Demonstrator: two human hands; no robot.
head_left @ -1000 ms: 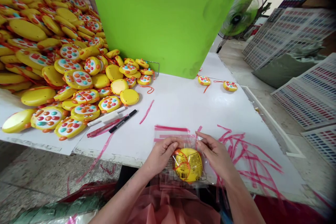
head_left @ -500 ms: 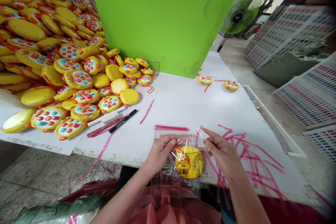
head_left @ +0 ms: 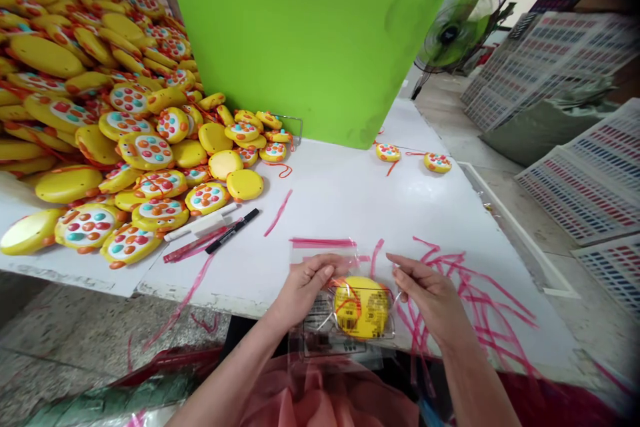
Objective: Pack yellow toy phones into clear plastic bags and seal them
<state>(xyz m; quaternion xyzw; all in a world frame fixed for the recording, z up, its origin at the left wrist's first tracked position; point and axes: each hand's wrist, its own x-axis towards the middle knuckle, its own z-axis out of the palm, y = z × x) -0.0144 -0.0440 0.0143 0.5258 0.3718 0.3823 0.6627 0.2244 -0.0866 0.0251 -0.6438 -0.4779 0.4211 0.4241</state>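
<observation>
A clear plastic bag (head_left: 330,313) with printed text holds a yellow turtle-shaped toy (head_left: 367,317), its flat back facing up and an orange cord beside it. At the bag's upper left, my left hand (head_left: 313,280) pinches the film between thumb and fingers. My right hand (head_left: 425,287) is at the upper right corner, thumb and fingers bent together on the clear film; the exact contact is hard to see. Under the bag lie more flat clear bags with a pink strip (head_left: 323,242) along the top. A short pink strip (head_left: 377,258) shows between my hands.
Many yellow toys (head_left: 150,150) are heaped at the left. Pens (head_left: 233,231) lie before them. A green board (head_left: 310,47) stands at the back, with two toys (head_left: 437,162) right of it. Tangled pink strips (head_left: 480,307) cover the table's right front. A fan (head_left: 450,33) stands beyond.
My right hand has shifted slightly right and down, away from the short pink strip. The bagged toy has turned a little, and its orange cord lies differently. My left hand keeps its pinch.
</observation>
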